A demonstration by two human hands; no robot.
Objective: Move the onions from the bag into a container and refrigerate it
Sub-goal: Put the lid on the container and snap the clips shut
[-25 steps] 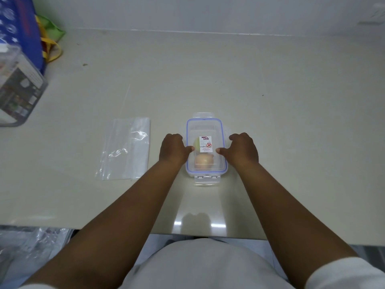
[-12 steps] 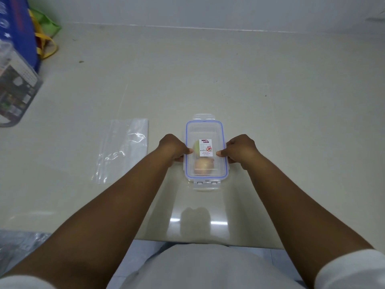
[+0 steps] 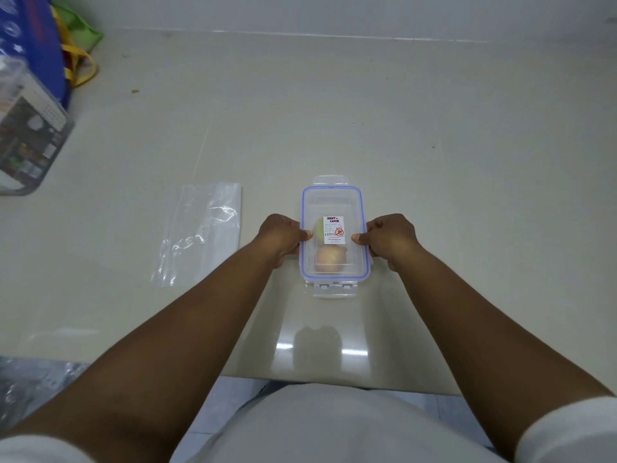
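A clear rectangular container (image 3: 334, 202) with a blue-rimmed lid and a white label sits on the beige counter in front of me. Through the lid I see an onion (image 3: 330, 259) near the front end and a paler one (image 3: 319, 227) partly behind the label. My left hand (image 3: 280, 237) grips the container's left long side, thumb on the lid. My right hand (image 3: 390, 237) grips the right long side the same way. The end latches at front and back stick out flat. The clear plastic bag (image 3: 200, 232) lies flat to the left.
At the far left stand a blue bag with yellow handles (image 3: 36, 45) and a clear box with printed packaging (image 3: 26, 135). The counter's front edge (image 3: 320, 379) runs close to my body. Crumpled plastic (image 3: 30, 382) shows below the edge at lower left.
Both hands stay on the container's long sides, with their grip shifted slightly lower on the edges. The container has hardly moved on the counter.
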